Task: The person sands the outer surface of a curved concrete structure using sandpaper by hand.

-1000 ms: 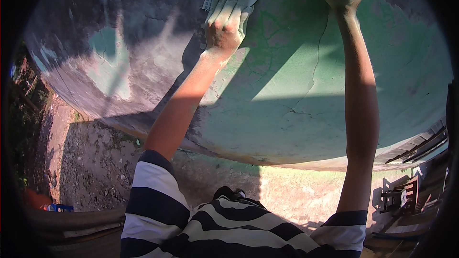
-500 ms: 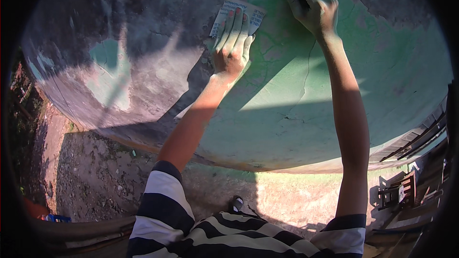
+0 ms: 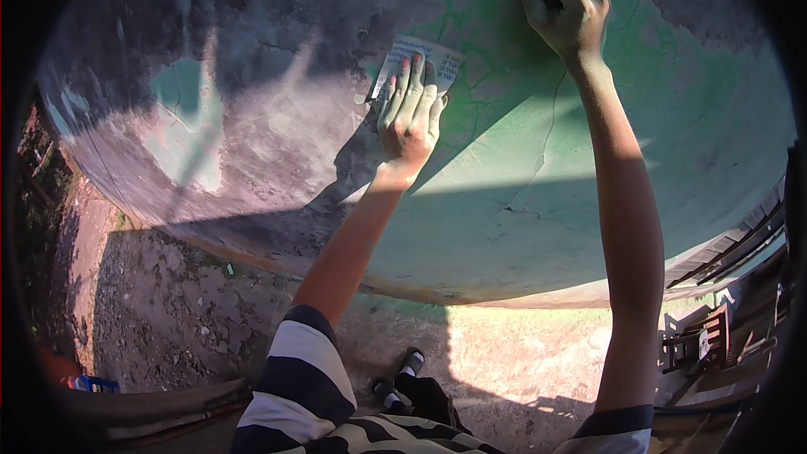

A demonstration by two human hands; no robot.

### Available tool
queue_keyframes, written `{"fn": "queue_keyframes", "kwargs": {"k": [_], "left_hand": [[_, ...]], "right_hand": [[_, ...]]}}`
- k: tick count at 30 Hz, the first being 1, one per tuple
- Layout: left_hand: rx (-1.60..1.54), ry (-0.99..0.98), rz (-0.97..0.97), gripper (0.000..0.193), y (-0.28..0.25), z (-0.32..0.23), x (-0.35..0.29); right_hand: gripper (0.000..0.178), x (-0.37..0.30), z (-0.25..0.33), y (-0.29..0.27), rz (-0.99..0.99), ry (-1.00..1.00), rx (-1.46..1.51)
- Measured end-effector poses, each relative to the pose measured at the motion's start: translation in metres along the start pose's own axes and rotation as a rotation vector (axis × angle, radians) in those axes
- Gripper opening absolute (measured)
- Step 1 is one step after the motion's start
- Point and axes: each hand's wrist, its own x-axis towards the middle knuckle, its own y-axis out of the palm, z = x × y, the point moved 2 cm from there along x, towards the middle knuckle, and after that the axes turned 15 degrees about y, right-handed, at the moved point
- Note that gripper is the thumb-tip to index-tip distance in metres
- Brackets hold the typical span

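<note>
My left hand (image 3: 408,126) lies flat over a sheet of sandpaper (image 3: 441,60), pressing it to the wall (image 3: 496,168) with the fingers stretched and close together. The sheet's pale printed back faces me, and part of it sticks out beyond the fingertips. Up and to the right, my right hand (image 3: 570,10) is closed against the green part of the wall, fingers curled and knuckles up. Whatever its fingers may hold is hidden. Pale dust coats both hands. Green paint covers the right side of the wall, while the left is mostly bare grey with pale patches.
A thin crack (image 3: 551,122) runs down the green surface. Below the wall is a rough concrete ground (image 3: 530,353), where my sandalled feet (image 3: 402,378) stand. A wooden chair (image 3: 710,340) is at the lower right. Sunlight and hard shadows cross the wall.
My left hand has slid down the wall, carrying the sandpaper with it. My right hand stays closed near the top and appears slightly further right. The view has shifted, and both feet now show.
</note>
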Motion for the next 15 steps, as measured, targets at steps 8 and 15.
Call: {"fn": "queue_keyframes", "kwargs": {"k": [8,15], "left_hand": [[-0.052,-0.043,0.006,0.039,-0.004,0.005,-0.032],[0.03,-0.186,-0.026,0.041,-0.006,0.0,-0.041]], "right_hand": [[0.026,-0.005,0.008,0.011,-0.038,-0.007,0.032],[0.023,-0.002,0.002,0.006,-0.015,-0.021,-0.017]]}}
